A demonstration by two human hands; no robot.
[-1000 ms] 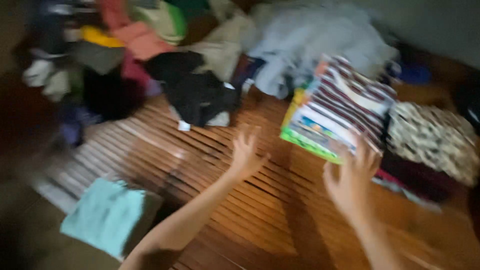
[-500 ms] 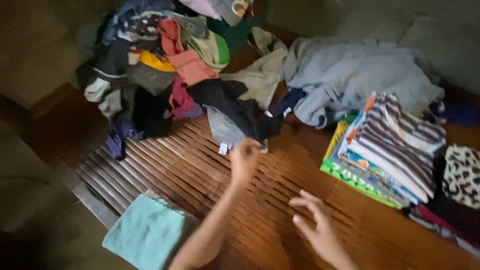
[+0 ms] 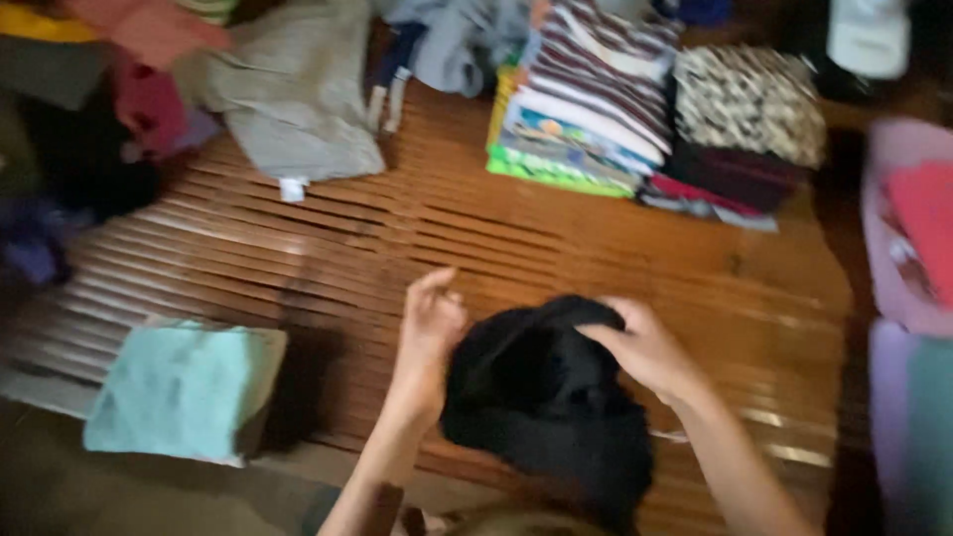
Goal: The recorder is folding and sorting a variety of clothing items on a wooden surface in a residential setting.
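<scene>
While a black garment (image 3: 546, 397) hangs bunched between both hands above the near edge of a slatted wooden tabletop (image 3: 556, 248), the right hand (image 3: 645, 347) pinches the cloth's upper fold in a closed grip. The left hand (image 3: 429, 333) rests against the garment's left side with its fingers curled, though the blur hides whether that grip actually closes on the fabric. A folded light-teal cloth (image 3: 179, 387) lies at the tabletop's near left corner, well apart from the hands. Across the far side, a stack of folded striped and printed clothes (image 3: 586, 109) sits beside a folded spotted piece (image 3: 749, 104), while a grey garment (image 3: 288, 99) sprawls unfolded to the left, next to a loose heap of mixed clothing (image 3: 89, 89).
</scene>
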